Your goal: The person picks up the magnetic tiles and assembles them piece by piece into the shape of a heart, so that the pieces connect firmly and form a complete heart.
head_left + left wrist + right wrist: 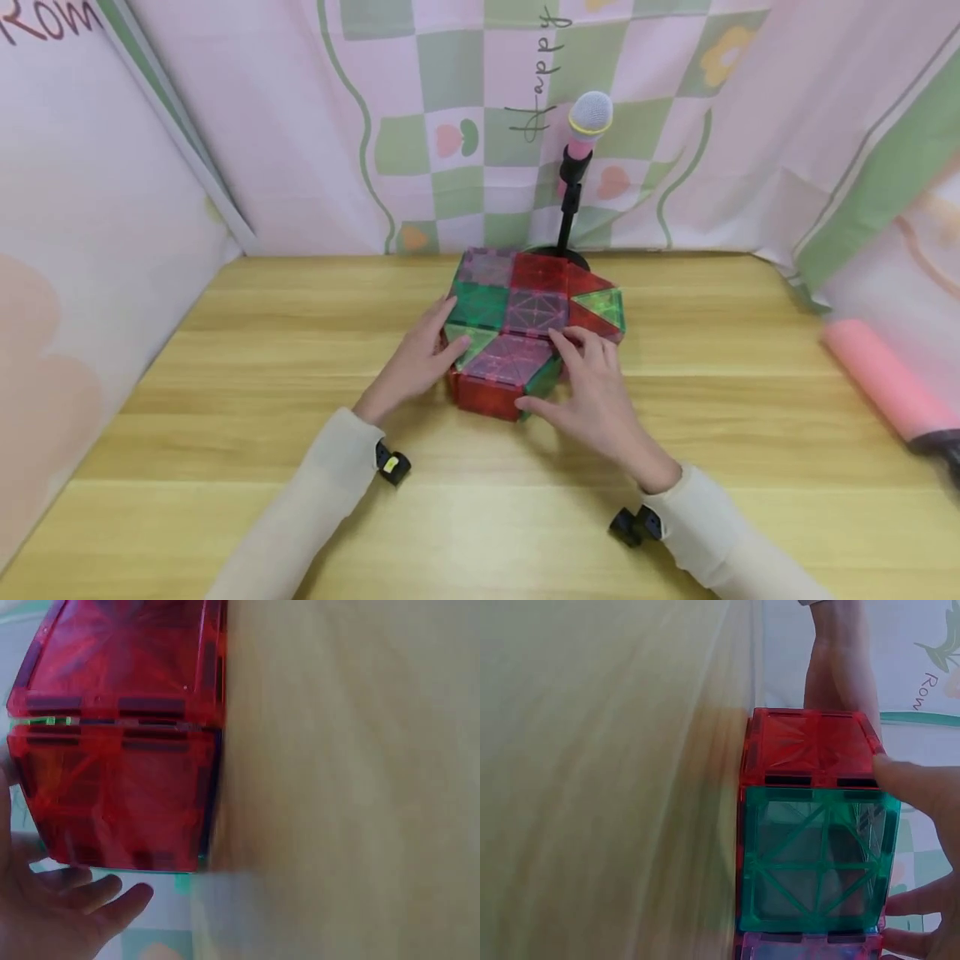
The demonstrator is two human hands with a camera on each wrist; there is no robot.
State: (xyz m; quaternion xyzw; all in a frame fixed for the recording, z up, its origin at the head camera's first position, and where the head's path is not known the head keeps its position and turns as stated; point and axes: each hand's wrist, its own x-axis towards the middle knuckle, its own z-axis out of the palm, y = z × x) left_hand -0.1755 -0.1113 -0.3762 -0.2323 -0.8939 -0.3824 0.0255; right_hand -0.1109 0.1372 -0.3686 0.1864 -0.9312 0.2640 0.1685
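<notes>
A low box-like structure of translucent magnetic tiles (510, 358) stands on the table, with purple, green and red tiles on top. A red tile (487, 396) forms part of its front wall. My left hand (412, 362) lies at its left side, the thumb by a light green triangle tile (474, 343). In the left wrist view, the fingers are spread beside the red wall. My right hand (596, 383) touches the right side, thumb at the front corner and fingertips on the upper edge. A green square wall tile (821, 859) shows between them in the right wrist view.
Close behind the structure stands a toy microphone (591, 117) on a black stand (568, 212). A pink cylindrical object (888, 375) with a dark end lies at the right. Printed curtains (300, 125) border the wooden table (300, 317) at the back and sides.
</notes>
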